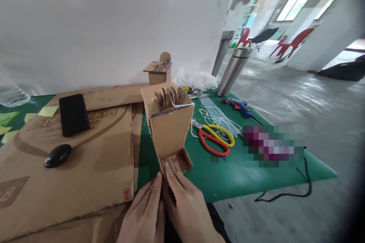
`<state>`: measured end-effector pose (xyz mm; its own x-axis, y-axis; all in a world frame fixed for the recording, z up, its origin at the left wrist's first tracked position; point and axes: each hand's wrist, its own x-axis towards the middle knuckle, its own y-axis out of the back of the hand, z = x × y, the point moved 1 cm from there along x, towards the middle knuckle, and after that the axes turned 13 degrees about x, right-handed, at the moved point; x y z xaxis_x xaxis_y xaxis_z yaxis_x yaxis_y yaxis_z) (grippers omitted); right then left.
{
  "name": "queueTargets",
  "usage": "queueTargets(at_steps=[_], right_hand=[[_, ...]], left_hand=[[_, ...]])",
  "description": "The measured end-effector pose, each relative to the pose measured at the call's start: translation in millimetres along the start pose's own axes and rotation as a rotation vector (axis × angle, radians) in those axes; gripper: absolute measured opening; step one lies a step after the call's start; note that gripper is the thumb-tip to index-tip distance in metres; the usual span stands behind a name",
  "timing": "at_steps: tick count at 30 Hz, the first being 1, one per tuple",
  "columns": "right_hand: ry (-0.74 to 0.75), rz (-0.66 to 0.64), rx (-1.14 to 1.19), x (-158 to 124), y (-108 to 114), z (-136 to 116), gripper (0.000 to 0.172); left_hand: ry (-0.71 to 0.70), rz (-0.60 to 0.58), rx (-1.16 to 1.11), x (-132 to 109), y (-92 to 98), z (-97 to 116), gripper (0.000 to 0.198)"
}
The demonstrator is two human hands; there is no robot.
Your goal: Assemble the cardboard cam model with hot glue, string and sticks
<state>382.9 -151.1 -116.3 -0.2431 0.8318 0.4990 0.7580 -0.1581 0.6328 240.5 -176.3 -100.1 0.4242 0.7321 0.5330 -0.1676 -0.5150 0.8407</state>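
The upright brown cardboard box, topped with curved slats and white string, has a shallow open tray at its foot, near the green counter's front edge. The right hand's fingers pinch the tray's wall; whether the left hand's grip it, I cannot tell. Scissors lie just right; flat cardboard, left, reads "8".

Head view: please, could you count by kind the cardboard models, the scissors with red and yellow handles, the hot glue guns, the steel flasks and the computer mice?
Cardboard models: 2
Red-and-yellow-handled scissors: 1
Hot glue gun: 1
Steel flask: 1
Computer mouse: 1
Total: 6
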Motion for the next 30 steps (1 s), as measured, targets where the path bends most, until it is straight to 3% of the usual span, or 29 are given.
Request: queueTargets(at_steps=[4,7,9,13,19,25,30], right_hand=[[-0.003,0.044,-0.015,2.2,-2.7,-2.0,0.046],[-0.017,0.055,-0.023,2.5,-4.8,-2.7,0.045],[-0.026,0.050,-0.029,2.1,-5.9,-2.8,0.045],[-0.031,0.060,-0.040,1.3,-7.4,-3.4,0.043],[-0.031,0.065,-0.022,1.4,-6.7,-4.3,0.043],[-0.017,0.069,0.091,-4.8,-4.2,-1.6,0.046],[-0.079,0.169,0.175,-8.4,-4.2,-0.3,0.010]], left_hand=[[0.013,-0.154,-0.109,4.9,27.5,-23.0,0.041],[0.251,-0.384,-0.186,31.4,39.7,-43.4,0.032],[0.364,-0.521,-0.222,55.1,39.1,-51.3,0.035],[0.405,-0.709,-0.190,90.9,26.4,-50.2,0.041],[0.410,-0.730,-0.186,100.2,11.8,-40.6,0.035],[0.435,-0.727,-0.128,98.2,9.3,-38.3,0.034],[0.436,-0.708,-0.123,96.0,9.3,-37.6,0.029]])
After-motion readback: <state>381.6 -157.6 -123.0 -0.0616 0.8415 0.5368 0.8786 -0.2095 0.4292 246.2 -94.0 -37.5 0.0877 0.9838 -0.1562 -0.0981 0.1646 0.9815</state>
